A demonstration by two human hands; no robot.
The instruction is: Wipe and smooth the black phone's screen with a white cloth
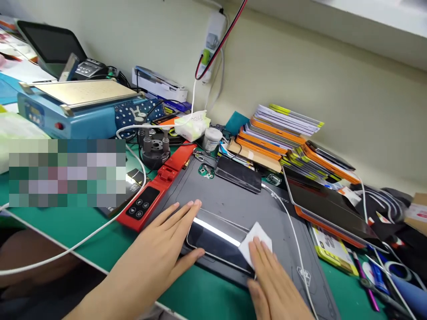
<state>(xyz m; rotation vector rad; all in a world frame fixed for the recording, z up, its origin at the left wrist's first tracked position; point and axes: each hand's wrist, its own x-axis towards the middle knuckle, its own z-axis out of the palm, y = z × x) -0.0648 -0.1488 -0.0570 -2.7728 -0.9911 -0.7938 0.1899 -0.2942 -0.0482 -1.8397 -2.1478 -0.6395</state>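
A smartphone [216, 242] lies flat on a grey work mat [207, 195], its dark glossy screen up and a bright band of light reflected along it. My left hand [167, 244] rests at the phone's left end, fingers stretched out and thumb apart along the near edge. Under the fingers of my right hand [267, 271] is a white wipe [256, 235], pressed against the right end of the screen. That hand covers the phone's right corner.
A red tool with touch buttons [143, 203] borders the mat's left side. Behind lie a black phone-shaped slab [238, 173] and stacked boxes [276, 133]. A white cable [293, 226] crosses the mat on the right. A blue heating plate machine [83, 120] stands at left.
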